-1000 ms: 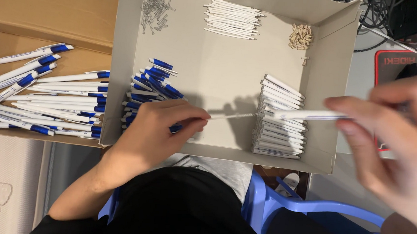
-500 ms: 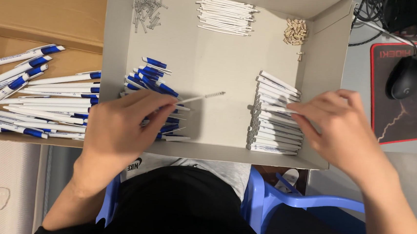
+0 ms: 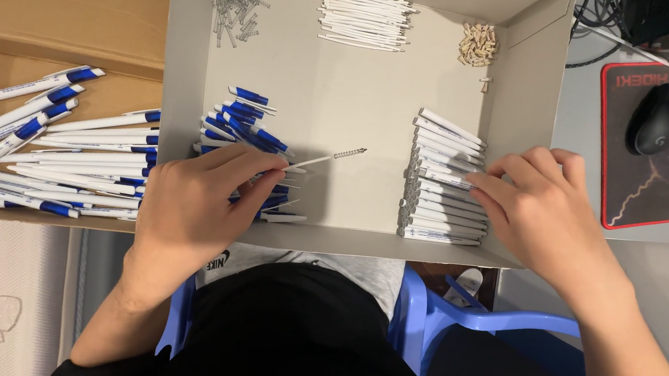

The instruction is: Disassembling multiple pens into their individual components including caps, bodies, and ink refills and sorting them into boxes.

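right hand back at the barrel stack, refill waiting in the left

the left hand (image 3: 196, 206) is pinching a thin white pen refill (image 3: 329, 158) with a spring on its tip, holding it over the floor of the grey cardboard tray (image 3: 340, 110), just beside the heap of blue pen tops (image 3: 248, 131). a second ago the right hand (image 3: 549, 211) was up in the air with a white piece in its fingers; now it is resting on the stack of white pen barrels (image 3: 441, 180), fingers curled loosely over the top ones. whether it is gripping a barrel is not showing. this is looking like a reach for the next barrel. finished blue-and-white pens (image 3: 39, 144) are lying in the brown box to the left.
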